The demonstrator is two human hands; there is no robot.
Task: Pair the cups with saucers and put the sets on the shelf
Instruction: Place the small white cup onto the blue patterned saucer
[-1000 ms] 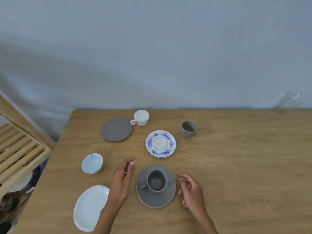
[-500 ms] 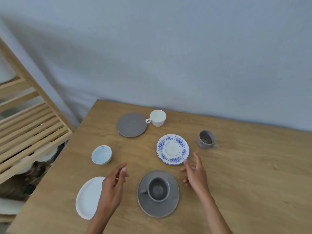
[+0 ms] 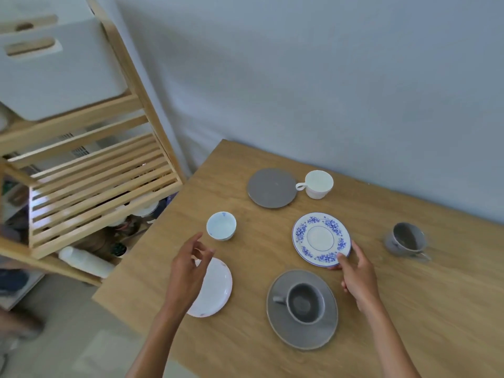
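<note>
A grey cup point(image 3: 304, 303) sits on a grey saucer point(image 3: 324, 332) near the table's front. My right hand point(image 3: 357, 276) pinches the near rim of the blue-flowered saucer point(image 3: 320, 237), thumb on top. My left hand point(image 3: 188, 271) hovers with loosely curled fingers over the white saucer point(image 3: 215, 289), holding nothing. A small white-and-blue cup point(image 3: 221, 225) stands just beyond that hand. Farther back lie a second grey saucer point(image 3: 272, 187) and a white handled cup point(image 3: 317, 184). Another grey cup point(image 3: 407, 239) stands at the right.
A wooden slatted shelf unit point(image 3: 101, 184) stands left of the wooden table point(image 3: 409, 309), with a white box point(image 3: 57, 69) on its upper level and clutter below. A grey wall runs behind the table.
My right hand moved forward from beside the grey set and took hold of the blue-flowered saucer's rim. My left hand lifted over the white saucer. The view swung left, showing more shelf.
</note>
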